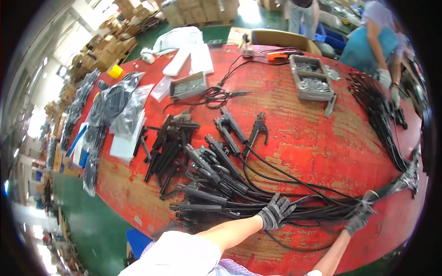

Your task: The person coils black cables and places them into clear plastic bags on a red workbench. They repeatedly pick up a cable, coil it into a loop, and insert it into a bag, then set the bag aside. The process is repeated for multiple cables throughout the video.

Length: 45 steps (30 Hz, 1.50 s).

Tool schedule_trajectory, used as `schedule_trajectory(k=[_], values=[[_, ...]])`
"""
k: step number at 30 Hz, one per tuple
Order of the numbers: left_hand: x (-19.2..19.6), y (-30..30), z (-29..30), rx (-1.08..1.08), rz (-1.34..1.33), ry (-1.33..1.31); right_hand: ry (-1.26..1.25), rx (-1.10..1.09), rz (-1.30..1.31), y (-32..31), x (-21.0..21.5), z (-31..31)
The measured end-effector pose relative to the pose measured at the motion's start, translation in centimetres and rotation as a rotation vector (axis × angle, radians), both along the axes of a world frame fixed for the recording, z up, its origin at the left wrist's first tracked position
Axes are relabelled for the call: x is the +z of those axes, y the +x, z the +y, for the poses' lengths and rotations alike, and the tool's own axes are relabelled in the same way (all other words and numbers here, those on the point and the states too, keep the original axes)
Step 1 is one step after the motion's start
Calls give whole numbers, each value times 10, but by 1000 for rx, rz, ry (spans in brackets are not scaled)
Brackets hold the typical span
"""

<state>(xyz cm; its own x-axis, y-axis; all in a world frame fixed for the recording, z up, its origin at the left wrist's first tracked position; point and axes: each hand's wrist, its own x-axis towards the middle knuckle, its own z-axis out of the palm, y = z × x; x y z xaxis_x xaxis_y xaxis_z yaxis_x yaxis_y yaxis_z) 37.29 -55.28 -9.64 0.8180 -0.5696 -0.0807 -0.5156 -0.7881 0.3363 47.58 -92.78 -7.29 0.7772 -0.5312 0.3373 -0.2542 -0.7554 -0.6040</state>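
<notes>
A sheaf of black cables (317, 212) runs across the right front of the red table, ending at the left in a heap of black clamp-like holders (202, 163) that look like welding electrode holders. My left hand (276, 212), in a grey striped glove, lies on the cables just right of the holders, its fingers spread. Farther right, my right hand (360, 218), also gloved and slightly blurred, is closed round the cable bundle; its fingertips are partly hidden. More loose black handle parts (168, 147) are piled to the left of the holders.
Grey bins of small metal parts (313, 94) (189, 95) stand toward the back, with scissors (225, 95) near the left one. Plastic-bagged cables (117, 103) lie along the left edge. At the far right a co-worker's gloved hands (384, 79) handle another cable bundle (375, 112).
</notes>
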Motion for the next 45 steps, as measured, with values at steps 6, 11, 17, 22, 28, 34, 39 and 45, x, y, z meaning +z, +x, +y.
schedule_trajectory(k=[6,11,17,22,28,34,39,45], values=[[22,-5,4,88,-40,-22,-86,978,9,-66,72,201],[67,-61,80,239,510,-1272,150,1074,149,-123,112,268],[145,-134,186,554,862,-1042,929,1032,709,-193,132,374],[124,-191,293,991,1328,-1223,984,1010,742,-233,131,438],[96,-239,417,1705,1846,-1399,1452,680,1148,-289,111,485],[61,7,629,987,1155,-1858,1343,723,1411,-315,120,564],[207,125,701,833,699,-2139,1154,723,1265,-299,142,644],[103,-52,675,546,75,-605,1088,940,1378,-288,132,718]])
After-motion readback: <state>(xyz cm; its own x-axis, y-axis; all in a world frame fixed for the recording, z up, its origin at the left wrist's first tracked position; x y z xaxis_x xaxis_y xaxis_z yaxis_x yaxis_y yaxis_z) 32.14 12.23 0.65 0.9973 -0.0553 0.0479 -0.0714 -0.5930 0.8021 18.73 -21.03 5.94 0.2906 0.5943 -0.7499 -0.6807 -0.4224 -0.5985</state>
